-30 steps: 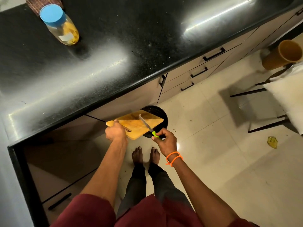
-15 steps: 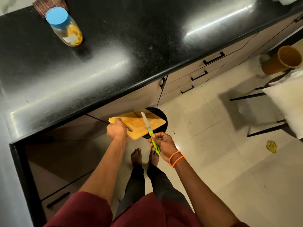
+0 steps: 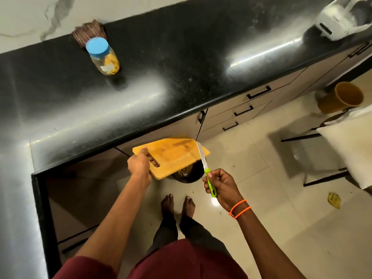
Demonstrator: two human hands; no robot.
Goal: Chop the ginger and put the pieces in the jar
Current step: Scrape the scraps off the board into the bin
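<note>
Seen from the head camera, the left hand (image 3: 139,165) grasps one wooden cutting board (image 3: 173,156) by its handle slot, fingers (image 3: 154,163) curled through the slot, and holds it out in the air beyond the counter (image 3: 181,73) edge. The board covers most of a single black bin (image 3: 188,175) on the floor (image 3: 251,198); only the bin's near rim and some scraps inside show. The right hand (image 3: 223,186) is clenched round the green handle of one knife (image 3: 205,168), whose blade lies at the board's right edge. One jar (image 3: 102,56) with a blue lid stands far back on the counter, well apart from both hands, yellowish pieces inside; a striped cloth (image 3: 88,34) lies just behind it. One white appliance (image 3: 338,19) sits at the counter's far right. On the floor: a brown bucket (image 3: 342,97), a chair (image 3: 342,150), one yellow scrap (image 3: 334,200), two bare feet (image 3: 178,204). Two orange bands (image 3: 239,208) ring the right wrist.
</note>
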